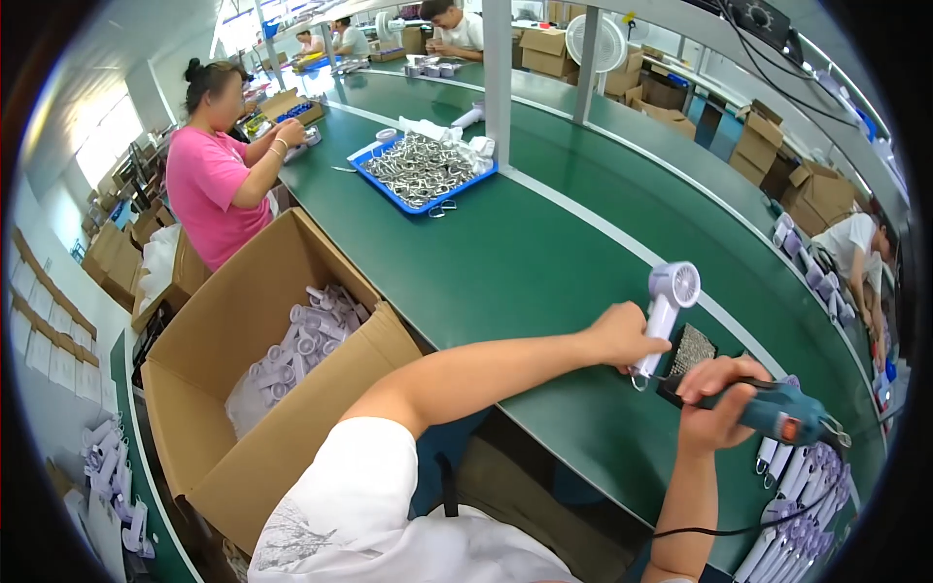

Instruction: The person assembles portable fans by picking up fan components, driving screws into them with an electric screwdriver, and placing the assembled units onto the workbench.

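My left hand [620, 335] grips the handle of a lavender handheld fan [673, 288], its round grille up and its lower end toward me. At that lower end hangs a small metal loop [639, 383]. My right hand [717, 396] is wrapped round a teal and black electric screwdriver [789, 414], whose black front end points at the bottom of the fan. Whether the bit touches the fan, I cannot tell. Just beyond both hands lies a small black tray [693, 350] of tiny metal pieces, probably screws.
A blue tray [418, 208] heaped with metal loops lies on the green worktable [466, 282]. To my left, an open carton [224, 428] holds lavender fan parts. Several fans [802, 496] are piled at right, near the screwdriver's black cord. A co-worker in pink [216, 165] works at far left.
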Demonstrator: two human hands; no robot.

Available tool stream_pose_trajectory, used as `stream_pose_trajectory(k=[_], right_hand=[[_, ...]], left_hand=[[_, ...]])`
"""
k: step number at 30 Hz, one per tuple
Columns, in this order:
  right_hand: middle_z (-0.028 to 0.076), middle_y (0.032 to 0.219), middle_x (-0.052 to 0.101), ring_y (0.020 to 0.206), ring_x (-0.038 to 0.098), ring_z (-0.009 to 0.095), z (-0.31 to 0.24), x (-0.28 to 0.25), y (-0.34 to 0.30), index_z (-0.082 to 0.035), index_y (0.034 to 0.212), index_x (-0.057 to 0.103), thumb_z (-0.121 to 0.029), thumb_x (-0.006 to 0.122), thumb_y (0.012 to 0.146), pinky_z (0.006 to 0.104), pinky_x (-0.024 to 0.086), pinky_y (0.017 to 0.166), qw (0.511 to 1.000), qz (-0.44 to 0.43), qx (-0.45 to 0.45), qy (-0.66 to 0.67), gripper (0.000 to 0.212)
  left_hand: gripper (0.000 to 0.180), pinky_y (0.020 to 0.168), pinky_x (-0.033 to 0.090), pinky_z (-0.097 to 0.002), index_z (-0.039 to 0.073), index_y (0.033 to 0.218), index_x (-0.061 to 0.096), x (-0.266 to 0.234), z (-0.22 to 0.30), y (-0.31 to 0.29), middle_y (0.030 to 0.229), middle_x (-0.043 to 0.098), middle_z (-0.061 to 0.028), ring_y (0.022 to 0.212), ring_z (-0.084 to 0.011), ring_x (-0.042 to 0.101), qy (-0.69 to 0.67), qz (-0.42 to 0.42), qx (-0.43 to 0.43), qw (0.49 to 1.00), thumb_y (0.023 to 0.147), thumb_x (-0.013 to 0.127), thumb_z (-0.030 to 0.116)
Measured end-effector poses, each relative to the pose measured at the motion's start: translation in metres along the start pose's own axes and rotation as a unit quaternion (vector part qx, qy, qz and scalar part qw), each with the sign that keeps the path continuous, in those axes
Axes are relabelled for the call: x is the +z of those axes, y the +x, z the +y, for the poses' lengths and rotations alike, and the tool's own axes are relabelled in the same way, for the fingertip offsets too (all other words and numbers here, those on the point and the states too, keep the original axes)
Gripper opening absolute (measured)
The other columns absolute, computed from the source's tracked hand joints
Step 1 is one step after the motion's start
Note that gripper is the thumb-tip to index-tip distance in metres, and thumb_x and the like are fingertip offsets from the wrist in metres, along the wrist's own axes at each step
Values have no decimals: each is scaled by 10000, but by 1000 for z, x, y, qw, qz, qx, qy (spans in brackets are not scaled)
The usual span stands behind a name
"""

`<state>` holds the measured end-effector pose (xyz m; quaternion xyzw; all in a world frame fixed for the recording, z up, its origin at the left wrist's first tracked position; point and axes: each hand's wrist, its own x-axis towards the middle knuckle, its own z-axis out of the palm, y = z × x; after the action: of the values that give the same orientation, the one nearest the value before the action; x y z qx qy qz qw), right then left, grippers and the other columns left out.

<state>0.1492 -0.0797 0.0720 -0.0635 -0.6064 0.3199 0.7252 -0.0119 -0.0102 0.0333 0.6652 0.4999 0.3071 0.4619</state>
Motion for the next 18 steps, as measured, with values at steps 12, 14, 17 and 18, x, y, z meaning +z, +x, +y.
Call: stream_pose_trajectory(k=[12, 14, 17, 18], right_hand=[[20, 551, 522, 389, 478, 103, -63, -32, 47, 15, 887, 614, -179, 740, 924, 278, 374, 376, 873, 80, 464, -129, 234], [26, 564, 530, 400, 494, 101, -51, -44, 28, 3, 882, 618, -214, 764, 912, 279, 400, 387, 848, 65, 513, -114, 263], [32, 626, 562, 426, 509, 99, -41, -38, 1, 2, 868, 641, -271, 794, 884, 282, 415, 398, 823, 47, 555, -114, 313], [35, 638, 569, 431, 517, 101, -41, -36, -2, 6, 878, 648, -275, 798, 877, 282, 420, 400, 814, 23, 569, -115, 318]], left_hand=[[357, 534, 495, -254, -3, 728, 590, -26, 3, -133, 651, 671, -77, 606, -67, 618, 202, 262, 95, 939, 758, 900, 173], [381, 536, 507, -320, 22, 719, 579, -6, -6, -142, 655, 659, -115, 562, -188, 650, 207, 283, 86, 933, 703, 918, 196], [407, 528, 479, -346, 34, 731, 556, 16, -8, -165, 658, 614, -102, 566, -220, 613, 268, 286, 69, 917, 696, 926, 201], [407, 528, 479, -346, 34, 731, 556, 23, -9, -168, 658, 614, -102, 566, -220, 613, 273, 275, 65, 920, 696, 926, 201]])
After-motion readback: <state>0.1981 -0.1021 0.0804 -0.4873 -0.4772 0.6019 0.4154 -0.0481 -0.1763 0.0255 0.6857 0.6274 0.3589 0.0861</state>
